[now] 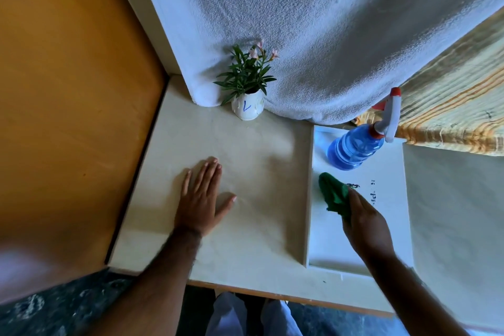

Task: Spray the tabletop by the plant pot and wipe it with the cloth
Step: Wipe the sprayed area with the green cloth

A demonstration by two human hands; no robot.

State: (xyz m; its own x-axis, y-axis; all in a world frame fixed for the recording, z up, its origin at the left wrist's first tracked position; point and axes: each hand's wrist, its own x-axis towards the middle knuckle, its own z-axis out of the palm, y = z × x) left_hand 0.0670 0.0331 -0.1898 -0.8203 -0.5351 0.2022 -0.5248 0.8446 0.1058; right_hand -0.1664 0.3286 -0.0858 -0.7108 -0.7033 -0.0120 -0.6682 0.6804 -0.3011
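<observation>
Right hand (364,222) grips cloth (334,196), covering its near end, on tray (354,254) before spray bottle (357,149). Left hand (201,196) flat, holding nothing, on tabletop (256,161) before plant pot (247,107).

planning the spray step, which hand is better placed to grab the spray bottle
Right. The right hand is over the white tray where the spray bottle stands, though it grips the green cloth. The left hand lies flat on the tabletop, farther away.

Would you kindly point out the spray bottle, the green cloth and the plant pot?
spray bottle (351,149): head view, on its blue body.
green cloth (334,194): head view, on the bunched part ahead of the right hand.
plant pot (247,108): head view, on its white front.
</observation>
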